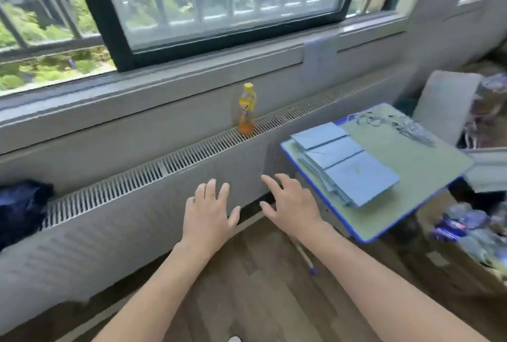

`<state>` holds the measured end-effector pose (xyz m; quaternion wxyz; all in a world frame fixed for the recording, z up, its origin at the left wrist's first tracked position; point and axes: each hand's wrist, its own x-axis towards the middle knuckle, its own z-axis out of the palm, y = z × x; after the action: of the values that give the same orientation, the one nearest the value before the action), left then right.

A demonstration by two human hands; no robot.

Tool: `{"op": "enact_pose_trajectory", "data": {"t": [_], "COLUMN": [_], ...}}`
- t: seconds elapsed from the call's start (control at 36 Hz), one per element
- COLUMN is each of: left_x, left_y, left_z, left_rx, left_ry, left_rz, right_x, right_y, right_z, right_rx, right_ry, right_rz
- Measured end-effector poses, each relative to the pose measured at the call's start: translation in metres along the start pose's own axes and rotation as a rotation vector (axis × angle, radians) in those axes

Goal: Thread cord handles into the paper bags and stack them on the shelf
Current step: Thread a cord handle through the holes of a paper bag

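Both hands are held out flat with the fingers spread, and nothing is held or touched by them. The left hand (208,211) and the right hand (290,203) are seen side by side in the air. A pile of flat blue paper bags (345,160) is laid on the green bench (417,171), its long side pointing away toward the window. A tangle of thin cords (395,125) is seen behind it.
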<state>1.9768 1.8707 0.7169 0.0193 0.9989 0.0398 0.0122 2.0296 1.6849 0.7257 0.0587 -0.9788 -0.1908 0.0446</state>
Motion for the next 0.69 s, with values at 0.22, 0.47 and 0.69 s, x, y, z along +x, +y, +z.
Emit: {"op": "enact_pose_trajectory", "data": {"t": [0.22, 0.47, 0.69], "left_x": [0.073, 0.106, 0.141], "left_y": [0.111, 0.243, 0.371], "left_z": [0.01, 0.032, 0.091], "left_rx": [-0.146, -0.113, -0.076], "left_ry": [0.072, -0.042, -0.087], "left_rz": [0.352, 0.484, 0.462], "right_x": [-0.035, -0.042, -0.046], "right_y": [0.111, 0.232, 0.368], "right_z": [-0.027, -0.024, -0.018], "right_rx": [-0.074, 0.008, 0.031], "right_ry": [0.014, 0.053, 0.014], "right_rz": [0.368, 0.484, 0.449]}}
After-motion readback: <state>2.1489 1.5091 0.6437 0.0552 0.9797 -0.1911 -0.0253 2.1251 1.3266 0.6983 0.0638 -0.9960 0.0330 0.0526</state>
